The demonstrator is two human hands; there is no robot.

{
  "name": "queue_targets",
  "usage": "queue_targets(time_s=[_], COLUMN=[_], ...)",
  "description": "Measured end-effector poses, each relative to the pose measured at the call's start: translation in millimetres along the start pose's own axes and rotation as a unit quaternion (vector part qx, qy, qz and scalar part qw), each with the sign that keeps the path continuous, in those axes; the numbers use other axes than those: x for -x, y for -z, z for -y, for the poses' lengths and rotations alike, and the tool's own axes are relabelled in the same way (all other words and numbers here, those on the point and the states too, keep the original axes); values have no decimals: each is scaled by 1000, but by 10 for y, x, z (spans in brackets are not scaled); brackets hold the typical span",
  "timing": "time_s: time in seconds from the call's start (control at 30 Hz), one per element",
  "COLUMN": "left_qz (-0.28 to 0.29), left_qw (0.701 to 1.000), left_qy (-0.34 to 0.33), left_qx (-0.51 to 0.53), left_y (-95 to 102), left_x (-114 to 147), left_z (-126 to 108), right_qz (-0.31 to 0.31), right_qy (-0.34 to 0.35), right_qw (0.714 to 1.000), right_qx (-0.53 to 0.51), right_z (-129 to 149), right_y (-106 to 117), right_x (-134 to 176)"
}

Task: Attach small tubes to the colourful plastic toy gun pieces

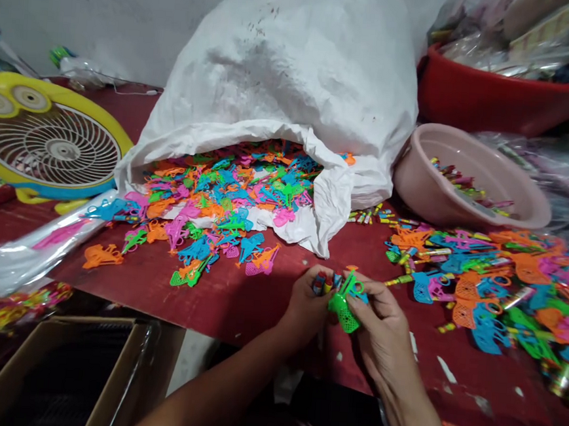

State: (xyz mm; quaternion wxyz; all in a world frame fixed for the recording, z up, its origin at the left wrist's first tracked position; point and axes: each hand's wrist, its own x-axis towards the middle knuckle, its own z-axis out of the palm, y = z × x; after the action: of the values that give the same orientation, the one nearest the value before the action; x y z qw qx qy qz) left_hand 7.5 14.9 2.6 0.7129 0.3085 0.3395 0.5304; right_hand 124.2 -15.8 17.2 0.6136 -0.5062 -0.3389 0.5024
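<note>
Where the red table (238, 301) meets its near edge, both hands come together. The right hand (378, 329) is clamped on a green toy (342, 307), a small plastic piece with a mesh end, pinched between thumb and fingers just above the tabletop. The left hand (307, 300) is closed round a few small coloured tubes (322, 283), its fingertips touching the toy. Below left stands an open box (103, 382). To the right a heap (505, 289) of orange, blue, pink and green toys spreads over the table, with more little tubes scattered among them. Left of the hands, loose toys (197, 249) lie spilled from the mouth of a big white sack (295, 76), which lies on its side, full of the same pieces. A pink bowl (469, 178) beside the sack holds tubes. Behind it sits a red tub (495, 98). At far left a yellow fan (44, 138) lies near a clear bag (29, 255).
</note>
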Motion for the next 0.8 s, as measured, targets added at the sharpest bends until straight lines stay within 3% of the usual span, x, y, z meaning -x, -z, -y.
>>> queue_targets(time_s=[0.23,0.43,0.6,0.8], left_qz=[-28,-57,-59,-54], left_qw=[993,990,982,972], left_qy=[-71,-67,-73,-93], left_qx=[-94,-112,-162,-207], left_y=[63,73,65,60], left_x=[-8,5,61,100], left_z=[37,25,10,23], right_qz=[-125,-41,-106,-99], right_qy=[67,89,151,186], right_qw=[979,950,922,902], right_qx=[148,297,340,376], right_z=[-55,-32,139,157], right_y=[48,-17,-62,-151], right_x=[60,124,100,73])
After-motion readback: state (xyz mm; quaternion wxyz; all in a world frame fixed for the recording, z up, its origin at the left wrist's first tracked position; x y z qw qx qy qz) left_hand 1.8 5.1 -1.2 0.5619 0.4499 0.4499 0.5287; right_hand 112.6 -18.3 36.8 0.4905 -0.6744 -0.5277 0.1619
